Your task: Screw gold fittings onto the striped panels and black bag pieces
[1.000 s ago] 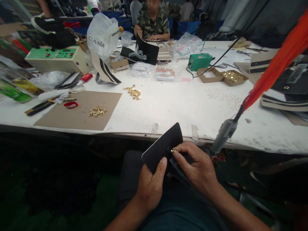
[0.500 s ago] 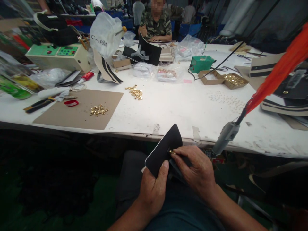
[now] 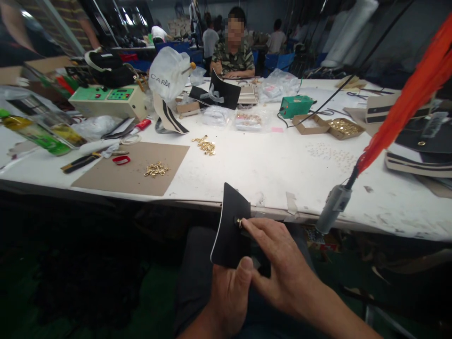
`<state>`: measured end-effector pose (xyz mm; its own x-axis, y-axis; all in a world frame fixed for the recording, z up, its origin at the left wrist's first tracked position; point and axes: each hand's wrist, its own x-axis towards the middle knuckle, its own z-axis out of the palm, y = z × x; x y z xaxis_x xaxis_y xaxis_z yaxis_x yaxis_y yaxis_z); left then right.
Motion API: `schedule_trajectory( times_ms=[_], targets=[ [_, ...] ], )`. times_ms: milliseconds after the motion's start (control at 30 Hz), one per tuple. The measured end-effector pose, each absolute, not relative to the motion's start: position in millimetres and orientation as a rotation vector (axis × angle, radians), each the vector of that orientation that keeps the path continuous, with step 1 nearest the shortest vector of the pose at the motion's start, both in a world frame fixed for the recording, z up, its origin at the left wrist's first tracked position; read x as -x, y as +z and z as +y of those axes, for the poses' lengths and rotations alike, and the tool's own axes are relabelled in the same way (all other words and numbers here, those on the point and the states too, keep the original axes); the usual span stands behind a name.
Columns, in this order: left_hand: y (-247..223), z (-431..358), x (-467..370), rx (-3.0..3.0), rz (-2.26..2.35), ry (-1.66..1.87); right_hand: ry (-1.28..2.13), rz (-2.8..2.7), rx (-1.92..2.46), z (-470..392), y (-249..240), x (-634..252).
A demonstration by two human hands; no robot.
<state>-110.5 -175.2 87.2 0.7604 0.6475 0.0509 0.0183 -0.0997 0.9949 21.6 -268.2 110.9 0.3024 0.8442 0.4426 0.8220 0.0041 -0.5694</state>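
My left hand is closed on the lower edge of a small black leather-like panel, its thumb lying across the front. The panel has a pale edge and bends slightly, held over my lap before the table's front edge. A small gold metal fitting sits in a dark loop on the panel. My right hand lies at the panel's right side, fingers stretched out. Its index fingertip touches the fitting, while the thumb is apart from it, down by my left thumb. Whatever is behind the panel stays hidden.
Gold fittings lie piled on a brown board, with another gold pile beside it. A cardboard box holds more. An orange-tufted grey tube juts up at right. Across the table sits a person.
My right thumb has come off the gold fitting and moved down; the fingers have straightened. The panel has turned more upright and shifted left. The camera view has tilted up slightly.
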Motion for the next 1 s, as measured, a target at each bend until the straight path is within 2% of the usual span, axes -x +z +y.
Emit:
schedule_trajectory(
  times_ms=[133, 267, 433, 667, 867, 1000],
  targets=[
    [87.1, -183.0, 118.8, -1.653, 0.484, 0.541, 0.093, -1.632, 1.797, -273.1, 116.4, -16.3],
    [82.5, -194.2, 125.1, -1.728, 0.448, 0.5, -0.035, -1.544, 1.769, -269.9, 99.8, -10.3],
    [79.0, -206.0, 126.6, -1.64, 0.432, 0.654, -0.166, -1.371, 1.609, -271.5, 86.1, -13.6],
    [95.8, -184.3, 122.0, -1.381, 0.703, 0.761, 0.033, -1.504, 1.337, -292.3, 100.0, -50.0],
    [99.8, -168.1, 125.6, -1.586, 0.829, 0.803, 0.314, -1.503, 1.274, -303.8, 101.0, -57.8],
    [100.3, -153.7, 130.7, -1.944, 0.775, 0.953, 0.542, -1.423, 1.286, -304.8, 103.1, -54.2]
  ],
)
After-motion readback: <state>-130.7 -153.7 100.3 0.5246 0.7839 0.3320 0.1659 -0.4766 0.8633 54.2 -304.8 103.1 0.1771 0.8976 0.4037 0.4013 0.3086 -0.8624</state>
